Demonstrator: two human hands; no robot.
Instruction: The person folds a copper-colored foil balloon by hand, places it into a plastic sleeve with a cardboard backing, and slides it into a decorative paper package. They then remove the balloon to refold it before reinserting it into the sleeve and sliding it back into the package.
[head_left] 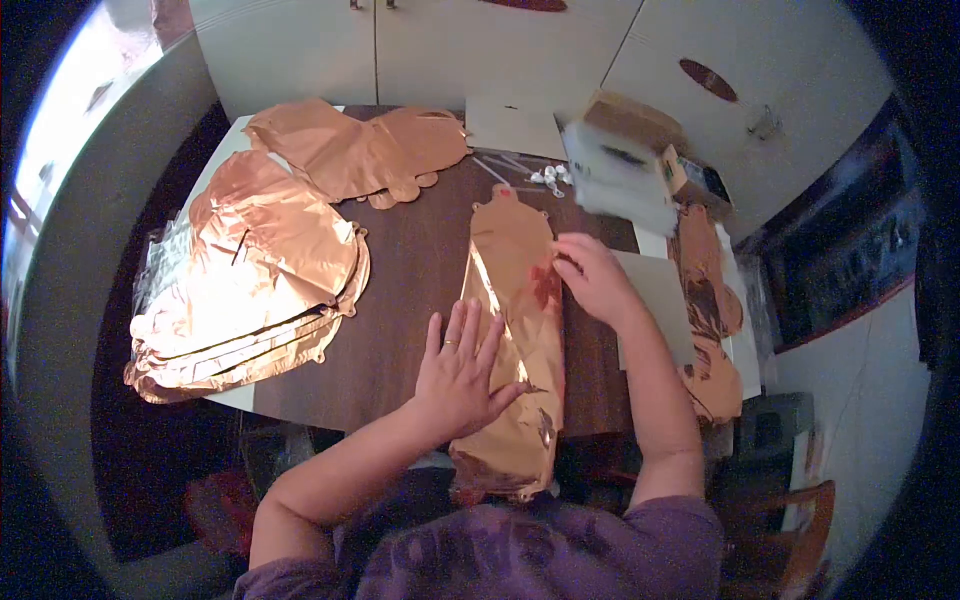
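A long, flat, uninflated copper-coloured foil balloon [515,240] lies lengthwise in front of me, its lower end hanging past the table's near edge. My left hand [465,370] rests on its lower half, palm down with the fingers spread. At the balloon's upper right edge, my right hand [592,275] has thumb and fingertips closed on the foil. A reddish reflection shows on the foil beside those fingertips. Near the top end lie thin clear straws [490,170] and several small white pieces [550,178] whose kind I cannot make out.
A stack of flat foil balloons [270,260] covers the left of the dark table [400,260]. Another wide foil balloon [360,150] lies at the back. Clear plastic bags [620,180], a cardboard box [632,122] and more folded foil [700,260] occupy the right side.
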